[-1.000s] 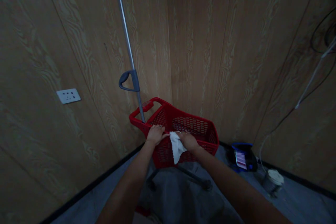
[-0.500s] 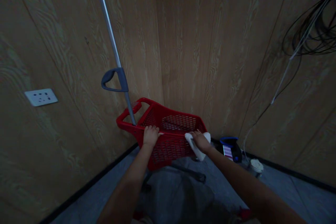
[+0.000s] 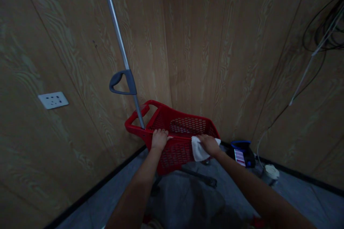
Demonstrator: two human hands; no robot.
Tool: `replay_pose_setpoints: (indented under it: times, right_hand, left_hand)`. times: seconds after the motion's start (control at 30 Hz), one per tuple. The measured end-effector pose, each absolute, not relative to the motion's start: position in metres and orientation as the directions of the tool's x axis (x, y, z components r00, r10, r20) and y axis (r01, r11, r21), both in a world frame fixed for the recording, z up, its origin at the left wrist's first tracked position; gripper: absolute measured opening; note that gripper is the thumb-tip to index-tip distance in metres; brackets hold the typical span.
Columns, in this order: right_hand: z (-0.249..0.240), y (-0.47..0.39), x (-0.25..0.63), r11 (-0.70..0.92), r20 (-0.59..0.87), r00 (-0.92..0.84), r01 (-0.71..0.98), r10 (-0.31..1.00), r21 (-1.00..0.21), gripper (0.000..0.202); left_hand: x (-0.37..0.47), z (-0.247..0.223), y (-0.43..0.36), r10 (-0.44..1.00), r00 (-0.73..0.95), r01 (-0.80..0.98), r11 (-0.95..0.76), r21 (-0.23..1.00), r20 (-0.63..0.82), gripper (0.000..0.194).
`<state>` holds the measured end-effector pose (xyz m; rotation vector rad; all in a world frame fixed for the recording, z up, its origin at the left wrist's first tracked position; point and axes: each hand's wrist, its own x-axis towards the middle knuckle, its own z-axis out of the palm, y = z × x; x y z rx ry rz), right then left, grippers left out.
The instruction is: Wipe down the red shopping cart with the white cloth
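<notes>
My right hand (image 3: 209, 144) bunches the cloth (image 3: 198, 150) against the near rim of the red basket (image 3: 182, 128); best pressed flat along it. My left hand (image 3: 159, 139) clamps the same rim, steadying. Grey floor (image 3: 88, 207) beneath, wood-panel walls (image 3: 204, 43), a socket (image 3: 53, 100) on the left.

A grey floor (image 3: 295, 207) fills the lower part of the frame, meeting wood-grain walls at a dark skirting line. A red basket (image 3: 177, 150) stands on it at centre, on a dark frame whose foot (image 3: 212, 183) touches the floor. In the lower right, beside the wall, lie a blue-and-black container (image 3: 242, 152) and a small pale-lidded pot (image 3: 270, 173).
</notes>
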<state>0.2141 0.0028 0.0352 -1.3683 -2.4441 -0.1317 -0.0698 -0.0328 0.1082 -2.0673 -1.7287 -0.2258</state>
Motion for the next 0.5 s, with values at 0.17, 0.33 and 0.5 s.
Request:
replay_pose_setpoints:
  times: [0.17,0.33,0.5]
  right_hand:
    - [0.014,-0.001,0.291,0.528,0.406,-0.455,0.845,0.793,-0.086,0.038]
    - [0.021,-0.002,0.232,0.527,0.471,-0.435,0.846,0.768,-0.077,0.035]
    - [0.046,-0.004,0.127,0.527,0.457,-0.435,0.845,0.776,-0.089,0.035]
  left_hand:
    - [-0.065,0.107,-0.031,0.9,0.189,0.971,-0.112,-0.211,0.393,0.036]
    - [-0.054,0.104,-0.023,0.894,0.179,0.971,-0.092,-0.221,0.411,0.037]
    - [-0.045,0.102,-0.016,0.905,0.153,0.97,-0.061,-0.233,0.397,0.032]
